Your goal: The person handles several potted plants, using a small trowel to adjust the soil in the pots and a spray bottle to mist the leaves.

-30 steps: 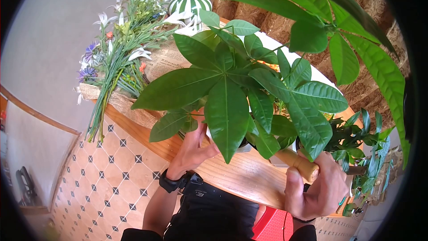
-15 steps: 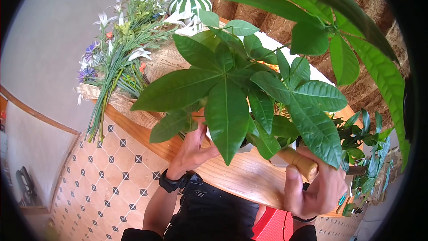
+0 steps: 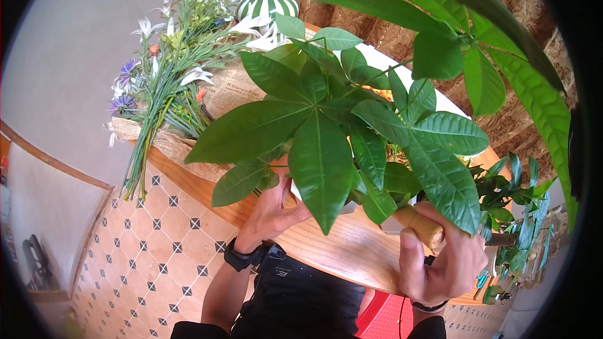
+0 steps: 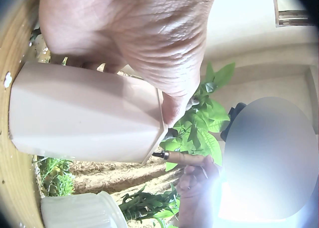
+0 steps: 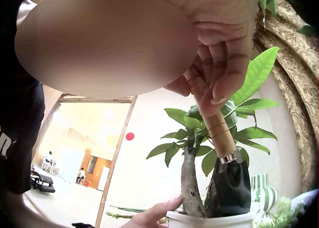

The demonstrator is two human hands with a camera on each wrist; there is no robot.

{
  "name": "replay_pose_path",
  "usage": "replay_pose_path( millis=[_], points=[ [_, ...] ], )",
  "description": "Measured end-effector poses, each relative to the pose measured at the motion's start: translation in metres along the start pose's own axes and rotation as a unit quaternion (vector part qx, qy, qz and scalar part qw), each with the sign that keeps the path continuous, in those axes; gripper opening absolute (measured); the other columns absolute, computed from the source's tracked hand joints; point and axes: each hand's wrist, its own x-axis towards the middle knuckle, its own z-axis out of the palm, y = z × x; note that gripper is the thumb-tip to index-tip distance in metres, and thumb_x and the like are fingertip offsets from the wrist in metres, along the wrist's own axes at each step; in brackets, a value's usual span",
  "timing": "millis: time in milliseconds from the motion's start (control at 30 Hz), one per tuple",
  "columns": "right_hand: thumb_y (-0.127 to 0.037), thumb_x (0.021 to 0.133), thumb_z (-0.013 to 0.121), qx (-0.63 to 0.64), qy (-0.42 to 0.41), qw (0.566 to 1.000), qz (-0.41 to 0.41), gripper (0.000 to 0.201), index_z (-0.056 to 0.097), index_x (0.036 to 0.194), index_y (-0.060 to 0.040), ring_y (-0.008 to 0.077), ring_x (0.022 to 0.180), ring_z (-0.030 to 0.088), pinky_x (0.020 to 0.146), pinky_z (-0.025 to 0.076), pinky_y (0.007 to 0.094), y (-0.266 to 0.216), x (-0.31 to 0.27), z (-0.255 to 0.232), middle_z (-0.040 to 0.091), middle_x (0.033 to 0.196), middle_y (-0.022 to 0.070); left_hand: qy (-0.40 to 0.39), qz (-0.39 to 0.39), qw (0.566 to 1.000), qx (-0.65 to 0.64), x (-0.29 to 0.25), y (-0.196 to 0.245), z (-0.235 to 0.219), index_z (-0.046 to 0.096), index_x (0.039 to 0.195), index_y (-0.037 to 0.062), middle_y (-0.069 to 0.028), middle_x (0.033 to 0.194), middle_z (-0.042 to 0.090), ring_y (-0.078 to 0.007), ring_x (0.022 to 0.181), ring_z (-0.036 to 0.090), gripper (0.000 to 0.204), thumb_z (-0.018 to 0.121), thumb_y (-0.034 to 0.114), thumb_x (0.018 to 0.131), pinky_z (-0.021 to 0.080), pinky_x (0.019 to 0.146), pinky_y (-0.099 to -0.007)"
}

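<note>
A white angular plant pot (image 4: pixel 84 113) stands on the wooden table, and my left hand (image 3: pixel 274 210) grips it at the rim, thumb over the edge. My right hand (image 3: pixel 449 263) holds a small garden trowel by its wooden handle (image 3: pixel 424 229). In the right wrist view the trowel's dark metal blade (image 5: pixel 233 185) points down inside the pot, beside a thick grey trunk (image 5: pixel 191 183). Broad green leaves (image 3: pixel 320 150) of the potted plant spread over the pot and hide most of it in the head view.
Cut flowers (image 3: pixel 182 56) lie on printed brown paper (image 3: pixel 229 88) at the left, near a green-and-white striped vase (image 3: pixel 268 0). A second white pot (image 4: pixel 79 210) with a leafy plant stands to the right. A red stool (image 3: pixel 384 314) is below the table edge.
The trowel handle and right hand have shifted slightly left. A large leaf above that hand has swung a little right and down. The left hand stays on the pot.
</note>
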Motion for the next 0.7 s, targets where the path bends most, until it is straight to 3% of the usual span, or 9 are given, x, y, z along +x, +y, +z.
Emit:
replay_pose_path(
  millis=[367, 600, 667, 700],
  points=[
    [-0.018, 0.084, 0.074, 0.03, -0.027, 0.998, 0.045, 0.028, 0.072, 0.101, 0.0034, 0.0291, 0.08, 0.07, 0.078, 0.053, 0.0362, -0.006, -0.002, -0.003, 0.075, 0.088, 0.0151, -0.012, 0.028, 0.999, -0.009, 0.003, -0.009, -0.004, 0.036, 0.152, 0.0011, -0.0128, 0.142, 0.051, -0.0243, 0.131, 0.049, 0.094, 0.086, 0.03, 0.078, 0.037, 0.113, -0.0427],
    [-0.019, 0.085, 0.073, 0.019, -0.028, 0.999, 0.02, 0.029, 0.072, 0.103, 0.0028, 0.0305, 0.08, 0.07, 0.079, 0.053, 0.0369, -0.005, -0.001, -0.003, 0.074, 0.09, 0.0155, 0.003, -0.002, 1.0, -0.007, 0.0, 0.002, 0.001, 0.036, 0.152, 0.0013, -0.0123, 0.14, 0.051, -0.0238, 0.13, 0.049, 0.092, 0.085, 0.029, 0.078, 0.037, 0.113, -0.0426],
    [-0.02, 0.085, 0.072, 0.012, -0.036, 0.999, 0.007, 0.028, 0.072, 0.102, 0.0022, 0.0304, 0.081, 0.07, 0.079, 0.052, 0.0365, -0.005, 0.001, -0.002, 0.074, 0.091, 0.0151, -0.017, -0.006, 1.0, 0.011, 0.0, -0.001, -0.002, 0.022, 0.159, -0.0043, -0.0148, 0.146, 0.046, -0.0229, 0.135, 0.045, 0.11, 0.085, 0.043, 0.082, 0.037, 0.112, -0.0364],
    [-0.02, 0.085, 0.072, 0.012, -0.036, 0.999, 0.007, 0.028, 0.072, 0.102, 0.0022, 0.0304, 0.081, 0.07, 0.079, 0.052, 0.0365, -0.005, 0.0, -0.001, 0.074, 0.091, 0.0151, -0.017, -0.006, 1.0, 0.011, 0.001, -0.002, -0.002, 0.022, 0.159, -0.0043, -0.0148, 0.146, 0.046, -0.0229, 0.135, 0.045, 0.11, 0.085, 0.043, 0.082, 0.037, 0.112, -0.0364]
  ],
)
